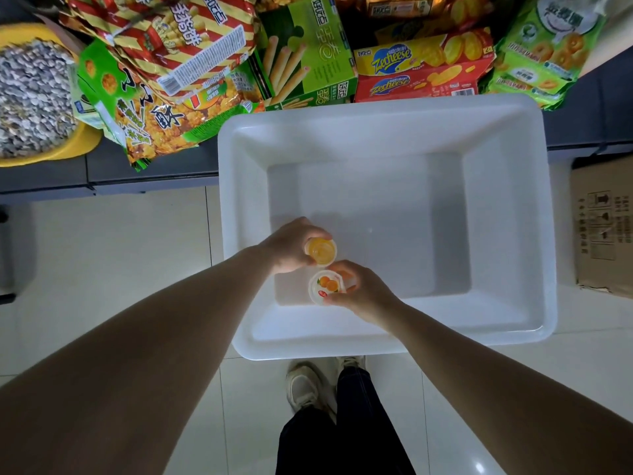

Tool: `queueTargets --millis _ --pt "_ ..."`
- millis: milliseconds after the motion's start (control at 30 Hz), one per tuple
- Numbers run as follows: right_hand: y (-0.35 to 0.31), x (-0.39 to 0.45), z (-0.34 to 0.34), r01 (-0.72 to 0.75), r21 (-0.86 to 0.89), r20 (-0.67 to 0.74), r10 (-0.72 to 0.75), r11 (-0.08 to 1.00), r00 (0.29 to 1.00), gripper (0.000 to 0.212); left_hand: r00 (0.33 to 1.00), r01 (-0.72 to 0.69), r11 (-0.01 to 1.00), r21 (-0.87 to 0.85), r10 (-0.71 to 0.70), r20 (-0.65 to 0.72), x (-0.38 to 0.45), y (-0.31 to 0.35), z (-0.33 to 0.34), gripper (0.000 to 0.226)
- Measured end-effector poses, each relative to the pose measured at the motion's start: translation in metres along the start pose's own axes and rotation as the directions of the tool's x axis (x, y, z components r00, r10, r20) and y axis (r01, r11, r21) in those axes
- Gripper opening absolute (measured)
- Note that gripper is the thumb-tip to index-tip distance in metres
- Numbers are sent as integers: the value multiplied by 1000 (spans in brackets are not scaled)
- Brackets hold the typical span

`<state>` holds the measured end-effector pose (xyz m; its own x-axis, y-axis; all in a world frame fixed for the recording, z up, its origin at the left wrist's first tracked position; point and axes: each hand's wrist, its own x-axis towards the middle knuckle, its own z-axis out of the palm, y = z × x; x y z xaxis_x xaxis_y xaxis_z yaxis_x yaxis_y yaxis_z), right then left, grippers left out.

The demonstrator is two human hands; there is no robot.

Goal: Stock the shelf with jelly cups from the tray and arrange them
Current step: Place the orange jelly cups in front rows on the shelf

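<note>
Orange jelly cups are filling both our hands over the near-left corner of the white tray (507,214): left hand (291,243) gripping one cup (321,251), right hand (363,289) pinching another (326,286), so we are lifting them level toward the shelf (144,173) beyond the tray.

Both hands low inside the white tray (507,214), bare tray floor open beyond and right of the grips, near wall close behind, snack packets (164,73) crowding the shelf past the far rim

Glossy pale floor tiles (113,255), a cardboard box (604,228) standing at the right edge.
</note>
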<state>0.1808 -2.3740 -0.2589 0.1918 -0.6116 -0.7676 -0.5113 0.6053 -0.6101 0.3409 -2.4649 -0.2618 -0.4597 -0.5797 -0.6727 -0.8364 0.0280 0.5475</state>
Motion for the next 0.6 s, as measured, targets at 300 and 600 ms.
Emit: queueTargets --millis 300,600 --pt "1 -4 -11 -206 571 195 113 795 974 48 1000 2 996 -91 -4 -12 -2 2 3 50" --pt "-9 -23 -57 -291 847 290 73 444 954 30 933 182 832 -524 -314 -175 2 21 9 29"
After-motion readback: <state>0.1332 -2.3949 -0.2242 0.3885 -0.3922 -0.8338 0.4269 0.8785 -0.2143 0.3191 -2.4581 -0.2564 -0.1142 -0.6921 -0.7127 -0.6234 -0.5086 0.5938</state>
